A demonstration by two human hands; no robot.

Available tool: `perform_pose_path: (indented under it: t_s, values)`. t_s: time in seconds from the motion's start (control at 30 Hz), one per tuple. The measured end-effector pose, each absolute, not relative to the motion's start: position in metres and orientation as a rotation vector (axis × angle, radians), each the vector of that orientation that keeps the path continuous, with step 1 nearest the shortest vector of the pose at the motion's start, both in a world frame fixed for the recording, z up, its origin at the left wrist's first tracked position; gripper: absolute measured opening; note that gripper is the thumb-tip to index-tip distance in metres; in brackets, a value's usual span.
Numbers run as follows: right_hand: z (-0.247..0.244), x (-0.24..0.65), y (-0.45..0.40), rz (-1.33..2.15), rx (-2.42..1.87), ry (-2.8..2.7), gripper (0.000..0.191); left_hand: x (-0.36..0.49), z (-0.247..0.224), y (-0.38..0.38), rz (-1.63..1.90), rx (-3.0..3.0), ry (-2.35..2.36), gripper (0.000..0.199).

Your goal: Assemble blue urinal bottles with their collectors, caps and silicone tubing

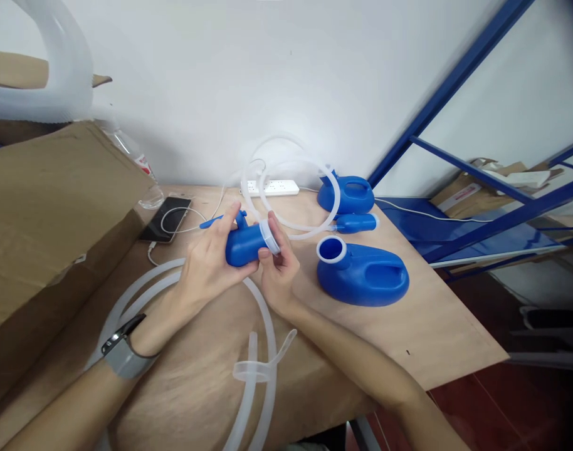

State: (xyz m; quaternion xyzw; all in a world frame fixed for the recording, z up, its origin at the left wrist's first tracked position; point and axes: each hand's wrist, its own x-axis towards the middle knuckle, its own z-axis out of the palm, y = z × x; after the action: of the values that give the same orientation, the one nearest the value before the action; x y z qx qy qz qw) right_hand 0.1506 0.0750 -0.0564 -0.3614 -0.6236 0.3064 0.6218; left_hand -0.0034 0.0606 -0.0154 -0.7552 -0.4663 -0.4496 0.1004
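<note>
My left hand (209, 263), with a watch on its wrist, is wrapped round a blue cup-shaped plastic piece (243, 244) held above the table. A white ring (269, 237) sits at the piece's right end, and the fingers and thumb of my right hand (281, 269) grip it. From the piece's far side sticks a short blue spout with a blue tab (212, 221). Right of my hands, a blue urinal bottle (362, 275) rests on the table with its white-rimmed mouth uncovered. Coiled clear tubing (262, 313) lies below my hands, with a translucent ring strap (251, 371) around it.
Behind stand another blue urinal bottle (347, 194), a similar blue cup piece (357, 223) with looped tubing (336, 200), and a white power strip (281, 187). A phone (168, 216), a plastic bottle (136, 156) and a large cardboard box (56, 207) are left. A blue metal frame (437, 94) rises right.
</note>
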Motion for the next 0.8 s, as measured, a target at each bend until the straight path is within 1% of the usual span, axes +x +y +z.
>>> perform_pose_path:
  t_s: [0.1, 0.27, 0.4, 0.47, 0.6, 0.7, 0.8]
  values:
    - [-0.059, 0.146, 0.069, 0.728, -0.819, -1.38, 0.056, -0.002, -0.015, 0.06, -1.306, -2.235, -1.429, 0.097]
    - [-0.063, 0.143, 0.067, 0.73, -0.909, -1.445, 0.063, -0.002, -0.014, 0.061, -1.221, -2.219, -1.43, 0.09]
    - [-0.066, 0.145, 0.07, 0.672, -0.97, -1.509, 0.067, -0.002, -0.013, 0.064, -1.16, -2.187, -1.466, 0.099]
    - [-0.062, 0.15, 0.073, 0.704, -0.933, -1.551, 0.066, -0.003, -0.012, 0.065, -1.145, -2.177, -1.479, 0.104]
    - [-0.043, 0.168, 0.086, 0.801, -0.794, -1.592, 0.056, -0.006, -0.015, 0.067, -1.096, -2.165, -1.447, 0.103]
    - [-0.025, 0.181, 0.098, 0.906, -0.814, -1.619, 0.051, -0.007, -0.022, 0.066, -1.009, -2.198, -1.391, 0.09]
    - [-0.012, 0.188, 0.105, 0.904, -0.787, -1.766, 0.049, -0.006, -0.03, 0.065, -1.004, -2.281, -1.257, 0.066]
